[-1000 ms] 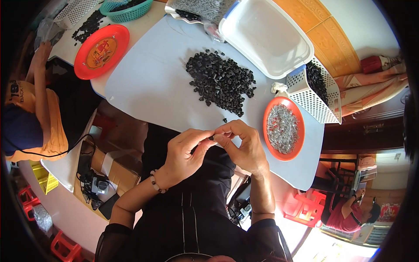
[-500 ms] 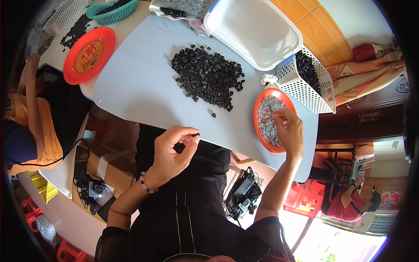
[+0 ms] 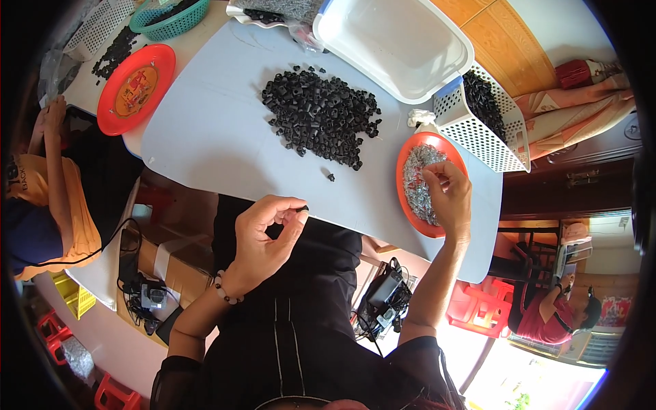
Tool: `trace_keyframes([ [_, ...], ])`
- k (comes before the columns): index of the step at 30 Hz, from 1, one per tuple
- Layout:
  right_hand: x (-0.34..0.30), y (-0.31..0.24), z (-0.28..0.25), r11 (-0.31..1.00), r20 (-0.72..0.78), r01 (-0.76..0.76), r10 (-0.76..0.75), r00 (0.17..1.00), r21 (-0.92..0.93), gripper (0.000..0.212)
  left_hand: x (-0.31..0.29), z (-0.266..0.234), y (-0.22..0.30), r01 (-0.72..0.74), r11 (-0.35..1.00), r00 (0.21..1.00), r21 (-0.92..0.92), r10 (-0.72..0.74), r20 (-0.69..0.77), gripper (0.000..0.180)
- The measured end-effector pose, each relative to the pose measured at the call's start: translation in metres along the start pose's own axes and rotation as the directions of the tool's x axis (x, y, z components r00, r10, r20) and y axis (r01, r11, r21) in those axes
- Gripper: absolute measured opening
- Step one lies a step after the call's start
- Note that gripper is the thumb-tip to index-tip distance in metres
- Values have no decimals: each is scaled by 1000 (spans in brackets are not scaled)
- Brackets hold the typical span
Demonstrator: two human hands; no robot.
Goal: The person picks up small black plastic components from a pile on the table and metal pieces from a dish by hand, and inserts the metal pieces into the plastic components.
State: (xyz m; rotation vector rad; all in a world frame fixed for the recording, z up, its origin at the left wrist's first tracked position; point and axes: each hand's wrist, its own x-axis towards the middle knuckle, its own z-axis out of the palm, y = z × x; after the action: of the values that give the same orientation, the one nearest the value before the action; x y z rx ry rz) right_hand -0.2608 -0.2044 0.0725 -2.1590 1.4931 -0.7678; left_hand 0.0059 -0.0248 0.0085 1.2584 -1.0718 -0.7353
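My left hand [image 3: 263, 236] is just off the table's front edge, thumb and forefinger pinched on a small black plastic piece [image 3: 302, 209]. Over at the right, my right hand [image 3: 449, 201] reaches into an orange-red oval plate [image 3: 403, 199] heaped with small shiny metal parts [image 3: 418, 171]. Its fingertips are closed together above the parts, and whatever lies between them is too small to make out. A broad pile of black plastic pieces [image 3: 321, 116] covers the middle of the table, and one loose piece [image 3: 331, 177] lies apart on its near side.
Beyond the pile stand a white tub [image 3: 389, 48] and a white perforated basket [image 3: 478, 133] of black parts. On the left-hand table are a red plate [image 3: 113, 121] and a green basket [image 3: 167, 27]. A co-worker [image 3: 61, 198] sits at the left; another person [image 3: 547, 314] is farther right.
The view has shifted slightly. My left hand still pinches the black piece, and my right hand stays over the metal parts with little movement.
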Motion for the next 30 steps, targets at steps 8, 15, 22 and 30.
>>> trace_keyframes([
  [8, -10, -18, 2, 884, 91, -134, 104, 990, 448, 12, 3, 11, 10, 212, 903, 973, -374, -158, 170, 21],
  [15, -36, -63, 31, 561, 315, -211, -95, 944, 801, 6, 8, 21, 23, 379, 762, 919, -524, -245, 308, 22],
  [22, -46, -92, 53, 581, 304, -148, -180, 935, 800, 12, 8, 17, 27, 359, 735, 929, -575, -224, 294, 21],
  [30, -46, -96, 61, 536, 368, -201, -224, 902, 820, 7, 7, 11, 25, 321, 764, 945, -560, -222, 240, 19],
])
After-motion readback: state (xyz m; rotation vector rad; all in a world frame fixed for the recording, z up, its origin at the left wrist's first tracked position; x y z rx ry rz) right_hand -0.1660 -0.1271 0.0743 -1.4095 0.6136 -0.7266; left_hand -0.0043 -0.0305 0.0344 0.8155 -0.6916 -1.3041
